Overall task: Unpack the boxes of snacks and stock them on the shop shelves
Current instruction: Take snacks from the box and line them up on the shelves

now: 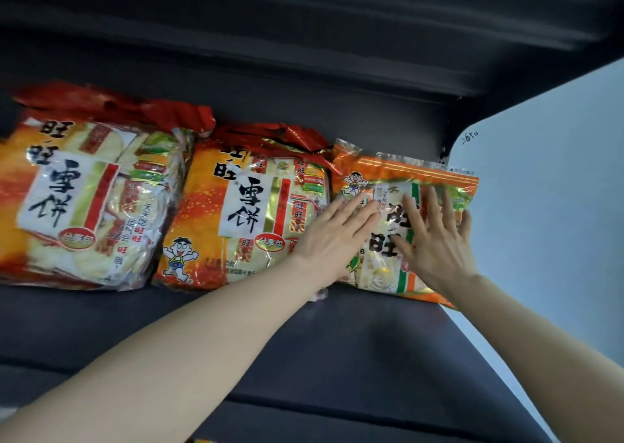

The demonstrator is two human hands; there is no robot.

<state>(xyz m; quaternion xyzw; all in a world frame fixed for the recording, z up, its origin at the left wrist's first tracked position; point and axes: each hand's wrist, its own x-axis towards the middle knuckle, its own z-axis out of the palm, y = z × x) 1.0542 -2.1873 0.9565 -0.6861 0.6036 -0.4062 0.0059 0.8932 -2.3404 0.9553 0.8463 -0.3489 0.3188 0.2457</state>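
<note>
Snack bags (246,213), three, lie flat in a row on the dark shelf (304,341), across the middle of the frame.

1. Shelf: dark board, filling most of the frame, its front edge towards the bottom.
2. Side panel (557,206): white, at the right of the frame, with a small handwritten mark (470,136) near its upper corner.
3. Largest bag (84,189): red and orange, at the left, with large black characters on a white label and a crumpled red top edge.
4. Middle bag (202,189): same design, just beside the first, with a cartoon boy at its lower left corner.
5. Orange-and-green bag (405,169): smallest, right of centre, touching the middle bag, with its right edge against the white panel.
6. Left hand (341,236): we note a bare forearm rising from the lower left, the palm down, and the fingers straight and together, resting on the left part of the orange-and-green bag. It grips nothing.
7. Right hand (435,240): we note a forearm entering from the lower right, the palm flat on the right half of the same bag, and the fingers straight and spread, not curled.
</note>
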